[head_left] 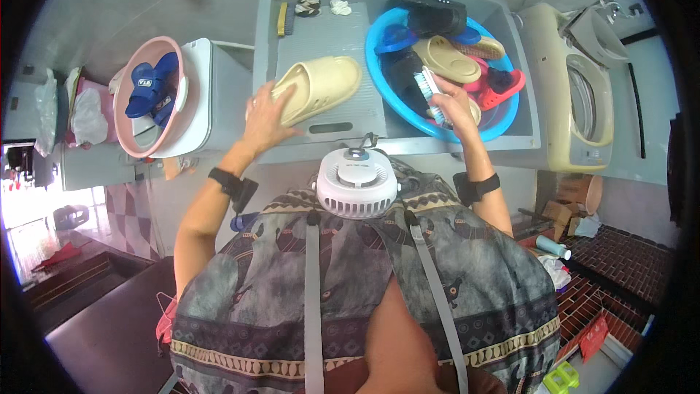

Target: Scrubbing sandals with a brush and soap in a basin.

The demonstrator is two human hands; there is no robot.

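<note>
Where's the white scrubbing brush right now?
Right of centre in the head view, the white scrubbing brush is in the right hand, over the round blue tub.

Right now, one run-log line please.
left hand: holds beige slipper over washboard | right hand: holds scrub brush over blue basin | basin contents: mixed footwear

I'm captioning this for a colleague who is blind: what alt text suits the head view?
A person's left hand grips a beige slipper over a ribbed gray board, while the right hand holds a scrub brush over a blue basin of assorted footwear. At left, a pink basin holds blue slippers.
</note>
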